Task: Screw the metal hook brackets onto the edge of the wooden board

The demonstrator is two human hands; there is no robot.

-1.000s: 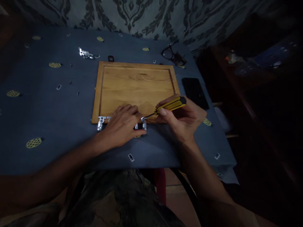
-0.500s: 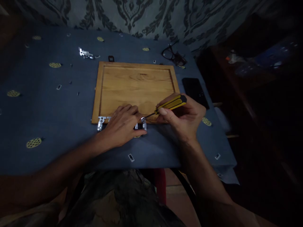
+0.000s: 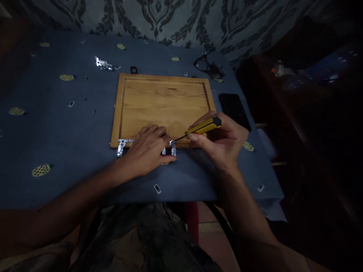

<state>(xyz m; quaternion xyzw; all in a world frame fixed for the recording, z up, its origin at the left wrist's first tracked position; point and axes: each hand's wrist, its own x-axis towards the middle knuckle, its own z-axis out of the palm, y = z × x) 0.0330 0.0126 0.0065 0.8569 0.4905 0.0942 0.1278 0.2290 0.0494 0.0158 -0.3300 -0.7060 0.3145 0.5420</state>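
Note:
A framed wooden cabinet door (image 3: 167, 102) lies flat, with metal hinges along its near edge. My left hand (image 3: 149, 147) rests on that edge, knuckles bent, its thumb and forefinger around the right hinge (image 3: 173, 150). The left hinge (image 3: 121, 148) shows beside my wrist. In my right hand (image 3: 224, 141) is a yellow-and-black screwdriver (image 3: 202, 127), held slanting down to the left between thumb and fingers. Its tip meets the right hinge. Any screw under the tip is too small to make out.
A loose hinge (image 3: 103, 64) lies at the back left, with several small screws (image 3: 94, 112) nearer. Behind the door is a small dark square piece (image 3: 134, 70). Eyeglasses (image 3: 209, 67) and a black phone (image 3: 233, 109) lie to the right on the blue tablecloth (image 3: 70, 143).
The screwdriver handle has turned in my right fingers and its end sits slightly lower and further left. My left hand keeps its place on the hinge.

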